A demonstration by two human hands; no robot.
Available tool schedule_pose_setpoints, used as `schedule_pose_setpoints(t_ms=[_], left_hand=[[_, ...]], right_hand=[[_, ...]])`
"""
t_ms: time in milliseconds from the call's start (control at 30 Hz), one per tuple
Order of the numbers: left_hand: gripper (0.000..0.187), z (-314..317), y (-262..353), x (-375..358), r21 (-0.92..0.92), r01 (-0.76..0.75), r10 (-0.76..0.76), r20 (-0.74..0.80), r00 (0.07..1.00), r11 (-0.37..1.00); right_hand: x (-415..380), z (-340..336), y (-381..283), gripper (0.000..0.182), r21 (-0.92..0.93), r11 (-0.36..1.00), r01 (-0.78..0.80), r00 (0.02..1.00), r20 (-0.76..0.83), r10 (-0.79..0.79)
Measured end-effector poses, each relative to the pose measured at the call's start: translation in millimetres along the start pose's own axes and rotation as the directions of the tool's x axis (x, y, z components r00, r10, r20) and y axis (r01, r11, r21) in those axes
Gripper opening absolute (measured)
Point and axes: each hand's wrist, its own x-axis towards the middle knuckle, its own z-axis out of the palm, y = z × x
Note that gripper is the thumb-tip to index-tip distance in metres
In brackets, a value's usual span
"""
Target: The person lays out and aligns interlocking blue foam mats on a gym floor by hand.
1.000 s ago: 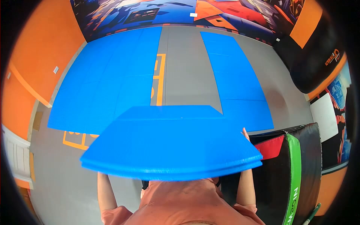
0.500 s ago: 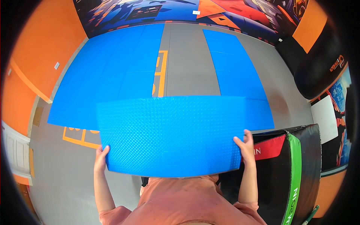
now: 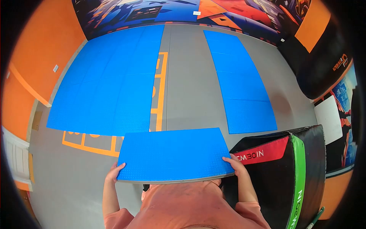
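Observation:
A blue textured foam mat (image 3: 173, 154) with a grey underside is held out in front of my body. My left hand (image 3: 113, 172) grips its left edge, thumb on top and fingers hidden below. On the opposite edge, my right hand (image 3: 235, 165) holds it the same way, thumb resting on the blue face. The mat's far edge tilts away over the grey floor (image 3: 187, 76). Beyond it, a large blue mat area (image 3: 103, 84) covers the floor at left, and a blue mat strip (image 3: 244, 84) runs along the right.
To my right stands a black padded box (image 3: 267, 183) with red and green bands. Orange floor markings (image 3: 89, 147) border the left mats. Behind the box are a black punching bag (image 3: 322, 72) and a white panel (image 3: 328, 118). A mural wall (image 3: 171, 11) closes the far side.
The held mat has come lower and tipped flatter, so it looks smaller and its grey front edge shows. Both hands have moved down and inward with it, still gripping.

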Motion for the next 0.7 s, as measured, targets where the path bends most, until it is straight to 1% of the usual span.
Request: schedule_pose_setpoints(t_ms=[33,67,100,133,200,233,300,367,433,500,567,700], left_hand=[[0.085,0,6,-1,0.029,-0.048,0.047,0.019,0.999,0.998],[0.085,0,12,-1,0.028,-0.05,0.05,0.018,0.999,0.998],[0.084,-1,16,-1,-0.026,-0.121,0.122,0.034,0.992,0.992],[0.084,1,23,-5,-0.084,-0.188,0.192,0.043,0.981,0.979],[0.084,1,37,-13,-0.086,-0.19,0.193,0.02,0.981,0.978],[0.084,0,43,-19,-0.079,-0.192,0.193,0.006,0.981,0.978],[0.083,-6,44,-16,-0.081,-0.183,0.182,-0.019,0.983,0.98],[0.083,-12,37,-7,-0.173,-0.112,0.14,0.16,0.977,0.979],[0.081,-12,33,-6,-0.184,-0.129,0.155,0.137,0.978,0.974],[0.08,-8,30,-11,-0.133,-0.158,0.17,0.09,0.981,0.978],[0.079,-9,20,-12,-0.134,-0.14,0.148,0.053,0.988,0.981],[0.077,-8,7,-23,-0.141,-0.085,0.084,-0.012,0.996,0.986]], right_hand=[[0,1,-3,0.061,0.0,1.0,0.001,1.0,0.001,-0.001],[0,2,-6,0.058,0.022,0.998,0.065,0.998,-0.015,-0.065],[0,3,-9,0.055,0.042,0.991,0.128,0.991,-0.032,-0.127],[-2,4,-11,0.055,0.037,0.991,0.128,0.991,-0.028,-0.127],[-3,9,-19,0.052,0.058,0.965,0.255,0.966,-0.051,-0.253],[-5,13,-23,0.052,0.041,0.967,0.251,0.968,-0.028,-0.25],[-11,20,-35,0.055,0.13,0.921,0.367,0.93,-0.058,-0.362],[-12,24,-44,0.054,0.116,0.93,0.349,0.937,-0.046,-0.346],[-8,22,-49,0.053,0.076,0.947,0.312,0.95,-0.032,-0.31],[1,22,-46,0.056,0.033,0.958,0.286,0.958,-0.008,-0.286],[12,23,-41,0.06,-0.131,0.959,0.252,0.968,0.015,-0.252],[16,29,-44,0.063,-0.162,0.97,0.182,0.983,0.034,-0.179]])
